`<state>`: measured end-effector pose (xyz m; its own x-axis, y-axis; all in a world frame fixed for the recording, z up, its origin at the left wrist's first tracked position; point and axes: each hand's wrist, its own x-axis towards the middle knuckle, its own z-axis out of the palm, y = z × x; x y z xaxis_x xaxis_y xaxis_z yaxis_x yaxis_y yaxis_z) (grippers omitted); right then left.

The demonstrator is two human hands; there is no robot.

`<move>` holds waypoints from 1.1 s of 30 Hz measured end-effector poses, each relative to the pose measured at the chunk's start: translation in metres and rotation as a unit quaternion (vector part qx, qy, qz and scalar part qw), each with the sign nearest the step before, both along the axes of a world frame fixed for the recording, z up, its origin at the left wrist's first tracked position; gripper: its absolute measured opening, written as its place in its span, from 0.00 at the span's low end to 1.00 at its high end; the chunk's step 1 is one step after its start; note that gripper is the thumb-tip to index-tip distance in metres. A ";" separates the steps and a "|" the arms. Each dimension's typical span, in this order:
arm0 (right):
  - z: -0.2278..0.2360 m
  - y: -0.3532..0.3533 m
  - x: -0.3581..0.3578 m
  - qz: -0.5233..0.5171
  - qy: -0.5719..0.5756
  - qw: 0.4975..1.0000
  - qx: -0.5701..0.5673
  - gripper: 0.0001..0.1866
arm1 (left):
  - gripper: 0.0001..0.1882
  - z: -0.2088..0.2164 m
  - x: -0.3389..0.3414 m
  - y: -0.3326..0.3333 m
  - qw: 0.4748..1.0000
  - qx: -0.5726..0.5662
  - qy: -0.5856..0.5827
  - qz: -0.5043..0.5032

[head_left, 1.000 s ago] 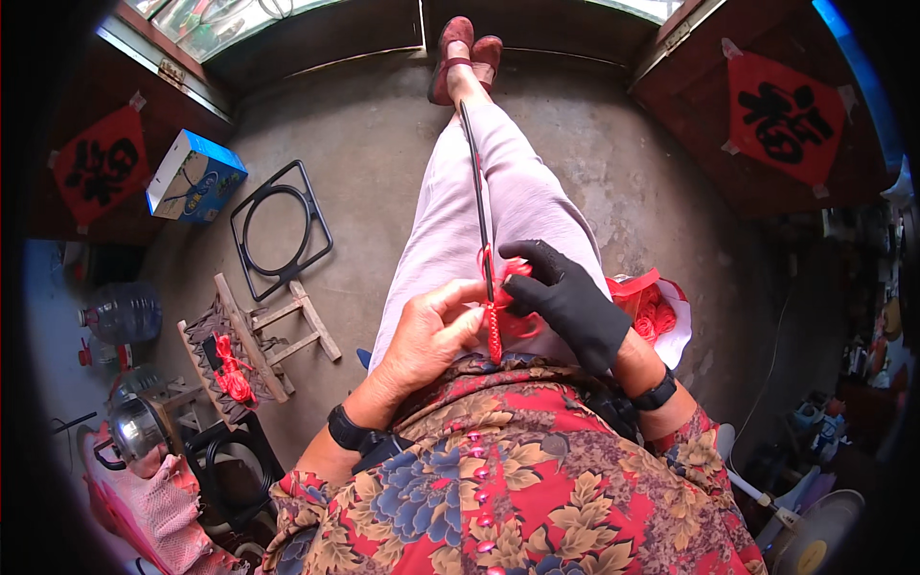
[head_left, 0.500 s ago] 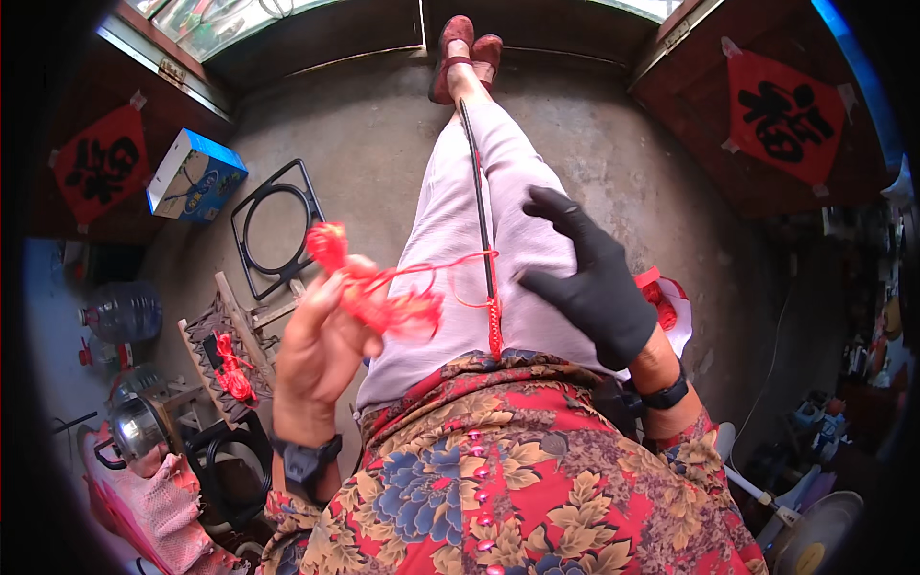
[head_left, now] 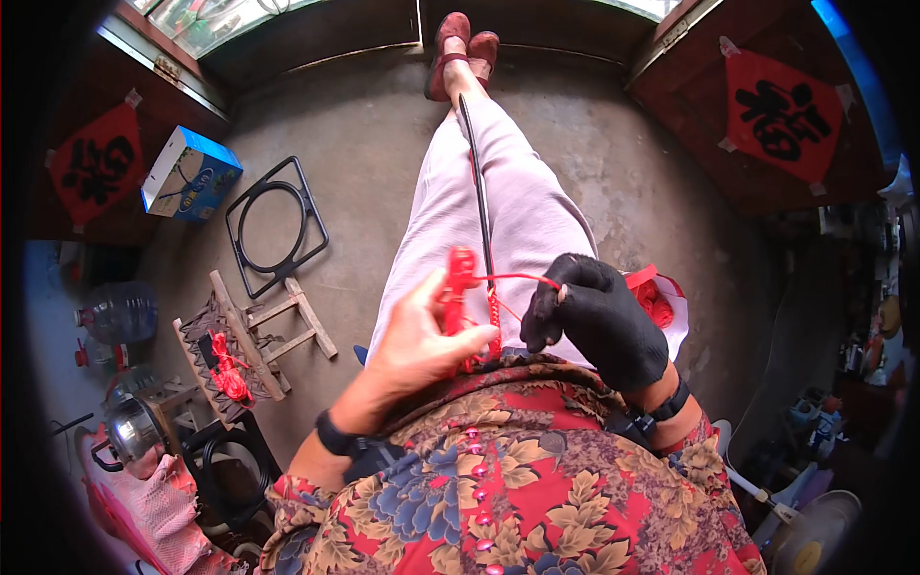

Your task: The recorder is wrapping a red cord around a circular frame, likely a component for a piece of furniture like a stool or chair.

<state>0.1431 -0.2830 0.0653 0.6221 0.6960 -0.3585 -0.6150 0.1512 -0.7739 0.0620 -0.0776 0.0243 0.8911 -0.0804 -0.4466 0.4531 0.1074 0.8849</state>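
In my bare left hand [head_left: 414,347], closed over my lap, is a bundle of red cord [head_left: 461,271], partly smeared by motion. A single strand, the red cord [head_left: 517,277], runs from there to my right hand [head_left: 606,314]. That hand wears a black glove with bare fingertips showing, and its thumb and finger pinch the strand. Between the hands lies a thin black rod [head_left: 476,182], stretched along my legs toward my feet. Red knotted cord [head_left: 494,311] covers its near end, close to my waist. My left thumb is beside this knotted part; whether they touch I cannot tell.
Left of my legs stands a small wooden stool [head_left: 300,321] with red cord [head_left: 228,369] on its seat. Beyond it lie a black square frame with a ring [head_left: 314,201] and a blue box [head_left: 196,177]. A white bag [head_left: 676,321] holding red material is by my right hand.
My left hand has moved right and closer to the rod with the cord bundle. My right hand, spread open before, has come down and closed on the strand.
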 end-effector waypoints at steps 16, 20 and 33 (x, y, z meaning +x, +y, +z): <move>-0.057 -0.012 0.026 -0.023 -0.577 0.771 -0.269 0.29 | 0.10 -0.030 -0.002 0.004 0.996 0.070 -0.047 -0.024; -0.053 0.000 0.009 0.109 -0.572 0.758 -0.292 0.20 | 0.09 -0.030 0.008 -0.003 0.990 0.104 -0.046 -0.087; 0.035 -0.034 0.008 -0.089 -0.150 0.975 0.141 0.06 | 0.42 0.011 0.009 0.001 0.880 -0.472 0.001 -0.057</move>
<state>0.1515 -0.3172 0.1005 0.7892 0.6123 0.0482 -0.3126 0.4680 -0.8266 0.0709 -0.0762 0.0355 0.8528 -0.5044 -0.1354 0.5098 0.7477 0.4255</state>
